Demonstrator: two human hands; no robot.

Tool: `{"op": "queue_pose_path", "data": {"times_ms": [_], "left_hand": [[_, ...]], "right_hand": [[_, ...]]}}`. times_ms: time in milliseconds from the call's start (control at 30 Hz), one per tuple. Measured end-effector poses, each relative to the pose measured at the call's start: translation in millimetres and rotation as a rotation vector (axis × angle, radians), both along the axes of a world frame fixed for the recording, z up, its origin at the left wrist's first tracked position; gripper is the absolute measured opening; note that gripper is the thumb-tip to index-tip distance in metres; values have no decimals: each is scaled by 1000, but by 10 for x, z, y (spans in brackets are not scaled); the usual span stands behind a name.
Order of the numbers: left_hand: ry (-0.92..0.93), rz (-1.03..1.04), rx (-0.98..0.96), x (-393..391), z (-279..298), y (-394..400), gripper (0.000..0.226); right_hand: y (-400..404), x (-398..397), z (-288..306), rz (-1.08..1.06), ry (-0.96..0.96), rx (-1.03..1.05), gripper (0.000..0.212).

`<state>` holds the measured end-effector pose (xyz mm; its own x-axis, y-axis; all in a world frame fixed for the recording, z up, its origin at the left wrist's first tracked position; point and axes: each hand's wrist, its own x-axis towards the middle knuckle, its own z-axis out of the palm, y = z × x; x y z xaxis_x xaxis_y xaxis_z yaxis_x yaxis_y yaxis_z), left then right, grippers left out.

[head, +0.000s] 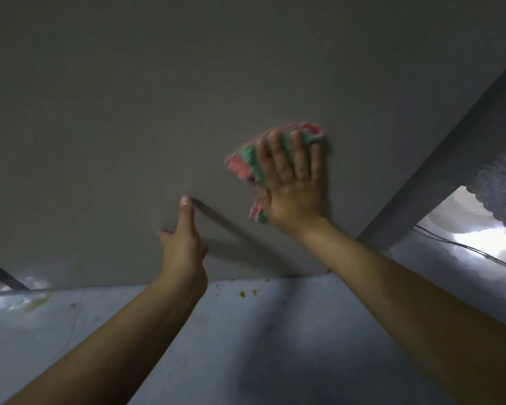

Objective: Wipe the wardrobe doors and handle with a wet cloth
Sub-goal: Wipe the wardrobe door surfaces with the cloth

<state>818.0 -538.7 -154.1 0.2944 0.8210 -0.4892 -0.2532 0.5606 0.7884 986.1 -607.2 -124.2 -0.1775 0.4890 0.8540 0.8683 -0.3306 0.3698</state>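
floor (275,346): pale, stained | light patch (476,241): bright, right | room: dim

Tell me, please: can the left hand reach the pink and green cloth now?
Probably yes. The left hand rests open on the wardrobe door, beside the cloth under the right hand, with only bare door between them.

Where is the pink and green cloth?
In the head view, right of centre: the cloth is under the right hand, pressed flat against the grey wardrobe door.
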Motion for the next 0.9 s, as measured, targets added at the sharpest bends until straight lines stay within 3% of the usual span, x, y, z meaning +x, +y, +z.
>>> {"op": "queue_pose_path", "data": {"times_ms": [100, 200, 333, 433, 533, 733, 800, 900], "left_hand": [[19, 15, 30, 15, -60, -64, 81], [50, 44, 28, 70, -60, -95, 89], [102, 75, -13, 125, 16, -89, 99], [118, 80, -17, 108, 73, -110, 101], [76, 67, -7, 58, 84, -83, 99], [-113, -18, -83, 100, 150, -82, 81], [-142, -56, -69, 140, 284, -141, 67], [-159, -92, -90, 183, 496, -226, 35]], "right_hand": [[-121, 117, -650, 207, -135, -309, 67], [-346, 247, -1251, 71, -324, -583, 61], [-433, 275, -1170, 134, -192, -731, 61], [-471, 240, -857, 125, -153, -573, 44], [-426, 195, -395, -20, -97, -249, 65], [-31, -139, 1019, -213, 422, 376, 60], [149, -270, 1122, -199, 409, 430, 59], [187, -258, 712, -118, 131, 163, 59]]}}
